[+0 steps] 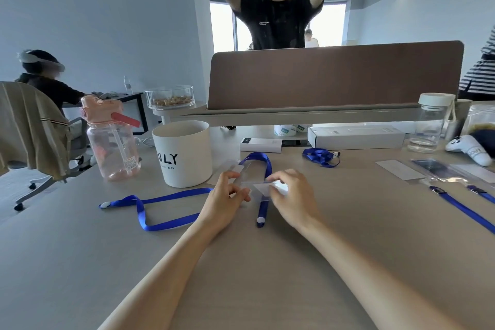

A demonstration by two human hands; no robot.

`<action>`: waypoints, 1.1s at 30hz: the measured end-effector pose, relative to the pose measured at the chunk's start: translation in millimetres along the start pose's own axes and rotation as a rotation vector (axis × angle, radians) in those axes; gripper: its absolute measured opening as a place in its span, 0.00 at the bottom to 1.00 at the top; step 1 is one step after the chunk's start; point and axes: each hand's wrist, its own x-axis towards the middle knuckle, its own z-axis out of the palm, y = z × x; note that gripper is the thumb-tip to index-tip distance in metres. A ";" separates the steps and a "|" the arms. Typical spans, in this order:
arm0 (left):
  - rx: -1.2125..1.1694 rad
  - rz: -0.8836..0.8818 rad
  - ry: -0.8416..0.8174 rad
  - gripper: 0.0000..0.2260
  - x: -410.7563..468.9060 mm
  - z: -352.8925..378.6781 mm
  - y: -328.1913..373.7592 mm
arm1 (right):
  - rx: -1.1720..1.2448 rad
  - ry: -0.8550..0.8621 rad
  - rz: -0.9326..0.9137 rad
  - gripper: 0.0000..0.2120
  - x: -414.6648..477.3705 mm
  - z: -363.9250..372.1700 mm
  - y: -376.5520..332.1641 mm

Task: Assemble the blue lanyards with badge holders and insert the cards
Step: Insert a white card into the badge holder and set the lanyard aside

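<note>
My left hand pinches a clear badge holder at the middle of the table. My right hand pinches a white card at the holder's near end. A blue lanyard loops behind the holder and its end lies between my hands. A second blue lanyard snakes across the table to the left. A bunched blue lanyard lies farther back. On the right sit a loose white card and two holders with blue lanyards attached.
A white cup stands just left of my hands, a pink water bottle beyond it. White boxes, a clear bottle and a brown divider line the back. People sit and stand around.
</note>
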 end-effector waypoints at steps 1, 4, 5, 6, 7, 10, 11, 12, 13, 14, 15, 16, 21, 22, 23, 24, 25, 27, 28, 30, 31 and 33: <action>0.002 0.006 -0.003 0.13 0.0 0.1 -0.8 | -0.020 -0.026 -0.069 0.07 -1.3 2.5 -0.9; 0.020 0.030 -0.009 0.13 1.4 0.9 -3.1 | -0.067 -0.078 -0.188 0.08 -3.7 6.6 -1.6; 0.024 0.033 -0.009 0.13 1.9 1.2 -3.5 | -0.080 -0.093 -0.206 0.08 -3.9 7.0 -1.6; 0.026 0.033 -0.010 0.13 2.5 1.4 -3.8 | -0.091 -0.109 -0.215 0.09 -3.9 7.1 -1.5; 0.024 0.031 -0.011 0.13 3.0 1.4 -4.1 | -0.096 -0.119 -0.218 0.09 -3.8 7.3 -1.1; 0.024 0.032 -0.012 0.13 3.2 1.2 -4.5 | -0.078 -0.122 -0.223 0.11 -3.9 6.3 -2.4; 0.022 0.034 -0.010 0.13 3.2 1.2 -4.3 | -0.076 -0.123 -0.230 0.12 -4.3 5.9 -3.0; 0.018 0.034 -0.009 0.13 3.2 1.3 -4.2 | -0.080 -0.125 -0.242 0.12 -4.7 5.5 -3.6; 0.015 0.034 -0.009 0.13 3.2 1.2 -4.1 | -0.085 -0.126 -0.256 0.12 -5.2 5.2 -4.0; 0.014 0.034 -0.010 0.13 3.2 1.2 -3.9 | -0.090 -0.128 -0.266 0.12 -5.5 4.9 -4.6; 0.013 0.034 -0.011 0.13 3.1 1.2 -3.6 | -0.094 -0.129 -0.275 0.12 -5.9 4.5 -5.0; 0.012 0.035 -0.011 0.13 3.2 1.1 -3.6 | -0.097 -0.129 -0.282 0.12 -6.3 4.0 -5.5; 0.010 0.031 -0.013 0.13 3.6 0.8 -4.6 | -0.105 -0.138 -0.309 0.12 -7.1 2.5 -6.4; 0.012 0.033 -0.014 0.13 3.5 0.8 -4.8 | -0.107 -0.138 -0.311 0.12 -7.1 2.6 -6.4; 0.013 0.036 -0.014 0.13 3.4 0.9 -4.9 | -0.107 -0.136 -0.312 0.12 -7.1 2.9 -6.3; 0.013 0.036 -0.013 0.13 3.5 1.0 -4.9 | -0.105 -0.133 -0.311 0.12 -7.0 3.1 -6.1; 0.011 0.035 -0.012 0.14 3.7 1.1 -4.9 | -0.103 -0.130 -0.311 0.12 -7.0 3.0 -5.9; 0.008 0.035 -0.010 0.14 4.4 1.2 -5.4 | -0.103 -0.128 -0.314 0.12 -7.1 2.8 -5.8; 0.009 0.038 -0.011 0.15 4.7 1.3 -5.7 | -0.103 -0.129 -0.315 0.12 -7.2 2.6 -6.1; 0.009 0.049 -0.008 0.14 5.0 1.5 -6.7 | -0.099 -0.128 -0.320 0.12 -7.2 2.7 -6.4; 0.008 0.052 -0.006 0.14 5.1 1.6 -7.0 | -0.098 -0.128 -0.323 0.11 -7.0 2.8 -6.1; 0.004 0.054 -0.003 0.14 5.5 1.8 -7.7 | -0.099 -0.126 -0.327 0.11 -6.9 2.9 -5.4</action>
